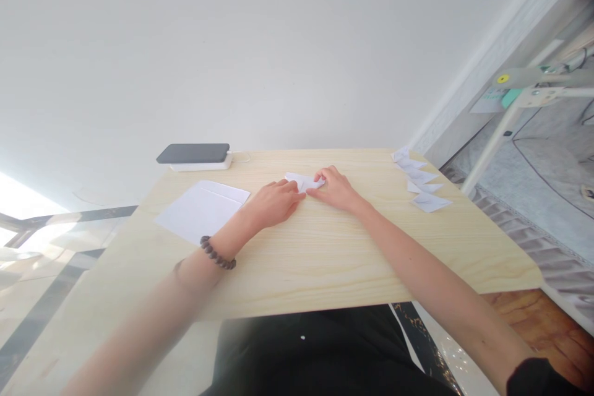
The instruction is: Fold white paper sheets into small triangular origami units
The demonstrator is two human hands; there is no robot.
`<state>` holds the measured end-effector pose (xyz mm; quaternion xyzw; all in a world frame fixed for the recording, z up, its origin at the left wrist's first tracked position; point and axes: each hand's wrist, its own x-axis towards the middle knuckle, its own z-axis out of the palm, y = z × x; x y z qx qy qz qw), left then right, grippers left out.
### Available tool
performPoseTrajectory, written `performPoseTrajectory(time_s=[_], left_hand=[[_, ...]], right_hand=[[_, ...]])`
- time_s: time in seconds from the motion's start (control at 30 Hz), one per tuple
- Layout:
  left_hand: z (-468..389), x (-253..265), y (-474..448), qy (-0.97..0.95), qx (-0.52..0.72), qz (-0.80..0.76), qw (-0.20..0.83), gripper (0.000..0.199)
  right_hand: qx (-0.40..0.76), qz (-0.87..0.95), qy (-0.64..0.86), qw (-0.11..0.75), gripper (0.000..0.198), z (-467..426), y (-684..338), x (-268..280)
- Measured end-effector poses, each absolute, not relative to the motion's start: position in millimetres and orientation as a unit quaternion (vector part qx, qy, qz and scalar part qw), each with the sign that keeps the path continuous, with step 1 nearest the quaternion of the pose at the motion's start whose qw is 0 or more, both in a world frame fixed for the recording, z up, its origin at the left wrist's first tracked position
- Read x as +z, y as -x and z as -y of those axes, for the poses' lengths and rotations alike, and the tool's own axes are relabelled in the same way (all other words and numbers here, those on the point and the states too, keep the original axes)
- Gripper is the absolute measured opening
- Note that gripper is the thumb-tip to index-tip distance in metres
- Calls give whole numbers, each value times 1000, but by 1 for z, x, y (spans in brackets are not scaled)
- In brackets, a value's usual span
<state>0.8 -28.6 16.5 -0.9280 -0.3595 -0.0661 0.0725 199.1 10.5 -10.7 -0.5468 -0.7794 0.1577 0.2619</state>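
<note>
A small folded piece of white paper [302,183] lies on the table between my two hands. My left hand [276,202], with a dark bead bracelet at the wrist, has its bent fingers closed on the paper's left part. On the right side, my right hand [338,189] pinches the paper, with the thumb along the near edge and the fingers curled over the top. The fingertips of both hands nearly meet at the near edge. Part of the paper is hidden under the fingers.
A stack of white paper sheets [199,209] lies left. Behind it a dark phone [193,153] rests on a white block with a cable. Several folded paper pieces [430,202] form a row along the right edge of the wooden table [325,260]. A wall [297,49] stands behind.
</note>
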Motion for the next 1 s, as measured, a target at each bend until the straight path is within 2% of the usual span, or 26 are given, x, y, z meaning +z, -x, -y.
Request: performPoseTrajectory(time_s=[0.33,0.47,0.63,1.0], left_hand=[[28,16,-1,928,-68,360,67,33],[28,14,-1,928,-73,357,77,32],[29,14,-3,925,-82,364,75,33],[28,11,-4,924,-101,363,58,34]], right_hand=[[270,752,541,264,24,-24,-216,0],[251,757,538,273,21,-21,-213,-3],[185,767,559,256,29,-14,-201,-8],[237,767,528,279,20,-20,-206,-10]])
